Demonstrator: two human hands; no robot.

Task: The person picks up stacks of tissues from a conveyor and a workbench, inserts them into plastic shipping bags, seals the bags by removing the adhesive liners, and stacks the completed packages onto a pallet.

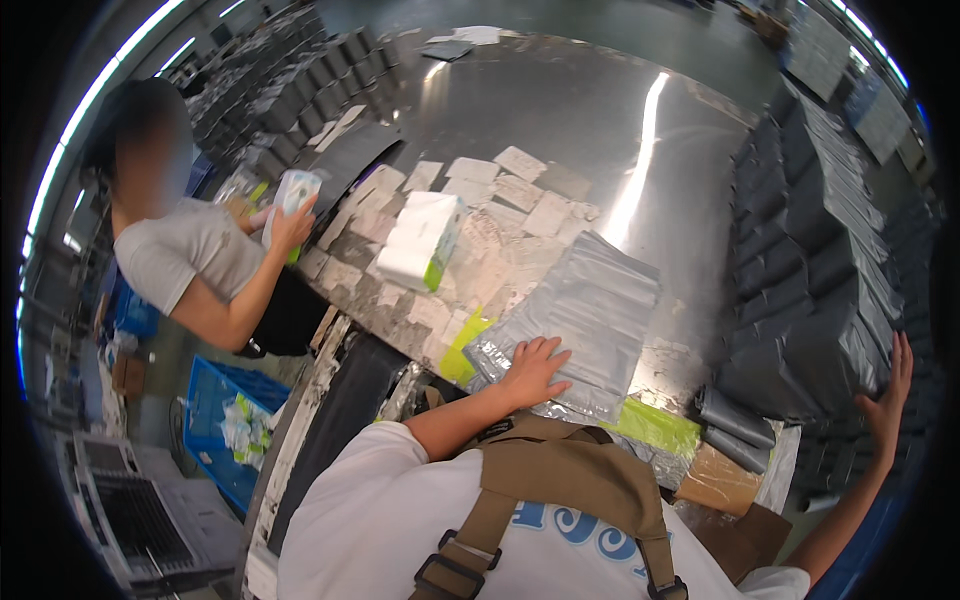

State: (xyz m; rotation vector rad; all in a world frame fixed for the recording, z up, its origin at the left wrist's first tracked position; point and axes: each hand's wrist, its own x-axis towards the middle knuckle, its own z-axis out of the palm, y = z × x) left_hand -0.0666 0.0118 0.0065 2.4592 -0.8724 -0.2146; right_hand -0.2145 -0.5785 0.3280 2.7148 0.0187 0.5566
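My left hand (533, 374) lies with its fingers spread on a flat pile of grey plastic mailing bags (590, 315) at the table's near edge. Out to the right, my right hand (887, 393) is stretched out with its fingers apart. It is at the near end of a tall stack of grey wrapped packages (800, 270); whether it presses on them I cannot tell. Beyond the bags, to the left, stands a white and green pack of tissues (421, 240).
At the left a co-worker (205, 260) holds a similar white pack (292, 195). A blue crate (215, 440) sits below. Many grey packages (300, 100) are piled at the far left. Dark rolls (735, 430) and brown cardboard (715, 478) lie near my right side. The metal table (560, 100) has worn tape patches.
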